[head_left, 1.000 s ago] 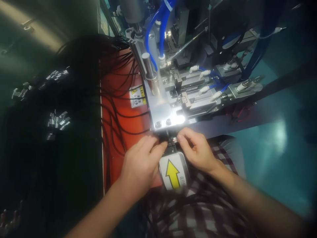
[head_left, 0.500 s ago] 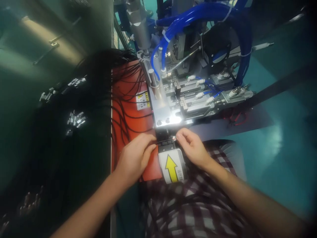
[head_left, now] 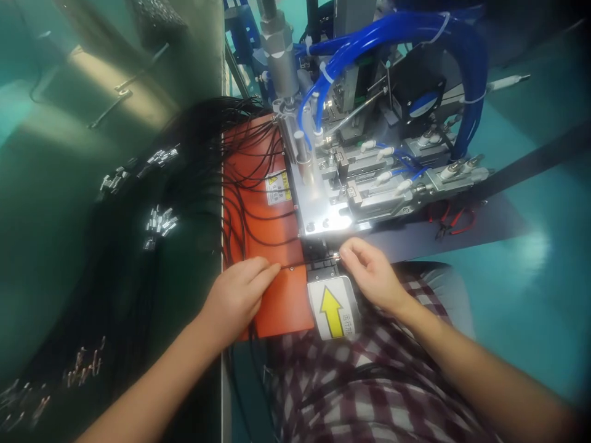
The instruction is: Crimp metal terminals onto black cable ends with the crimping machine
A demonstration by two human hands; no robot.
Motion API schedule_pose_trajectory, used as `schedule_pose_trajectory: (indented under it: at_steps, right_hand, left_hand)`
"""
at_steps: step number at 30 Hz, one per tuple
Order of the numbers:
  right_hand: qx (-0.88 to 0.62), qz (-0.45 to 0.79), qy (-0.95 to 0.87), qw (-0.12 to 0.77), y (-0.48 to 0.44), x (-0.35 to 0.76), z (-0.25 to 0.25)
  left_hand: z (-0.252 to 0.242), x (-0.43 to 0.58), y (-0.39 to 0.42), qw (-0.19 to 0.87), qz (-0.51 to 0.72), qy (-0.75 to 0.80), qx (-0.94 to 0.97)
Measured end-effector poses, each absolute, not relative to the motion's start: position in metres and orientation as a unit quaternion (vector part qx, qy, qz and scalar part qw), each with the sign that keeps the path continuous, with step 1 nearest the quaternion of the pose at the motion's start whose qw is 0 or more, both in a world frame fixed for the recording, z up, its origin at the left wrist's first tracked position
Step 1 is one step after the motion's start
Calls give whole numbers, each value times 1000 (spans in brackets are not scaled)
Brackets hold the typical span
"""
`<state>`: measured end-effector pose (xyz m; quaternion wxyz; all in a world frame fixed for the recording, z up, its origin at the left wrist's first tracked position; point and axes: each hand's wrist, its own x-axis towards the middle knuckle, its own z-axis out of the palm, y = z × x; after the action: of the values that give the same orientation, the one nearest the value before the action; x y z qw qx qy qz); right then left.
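Observation:
A thin black cable [head_left: 300,266] lies stretched across the orange plate [head_left: 281,307] toward the machine's track. My left hand [head_left: 237,295] is closed on it over the plate, thumb and fingers together. At the cable's small metal end [head_left: 336,256], my right hand [head_left: 369,267] pinches with thumb and forefinger, just in front of the metal machine block [head_left: 330,221]. Below the cable is a black slotted track [head_left: 322,271], and nearer me a white cover with a yellow arrow [head_left: 331,311].
Several black cables run from the orange plate to the dark table at left, where bundles of metal-tipped ends [head_left: 159,224] lie. Thick blue air hoses [head_left: 392,31] arch over the machine. Red-handled pliers [head_left: 455,221] lie to the right, below the machine.
My left hand has slid left along the cable, away from my right hand, baring more of it. My right hand still pinches the metal end. The whole view has shifted slightly.

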<state>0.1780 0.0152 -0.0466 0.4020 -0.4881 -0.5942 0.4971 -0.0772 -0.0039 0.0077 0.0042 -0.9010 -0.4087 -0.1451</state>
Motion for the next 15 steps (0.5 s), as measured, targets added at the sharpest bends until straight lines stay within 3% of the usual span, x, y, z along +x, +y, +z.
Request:
schedule_pose_trajectory:
  at_steps: [5,15]
  right_hand:
    - [-493,494,-597,396,16,178,-45]
    - [-497,495,-601,383,17,179,-46]
  left_hand:
    - [0,-59,-21,162,-144,-440,-872]
    - [-3,-38,-35,130,-102,-505,-847]
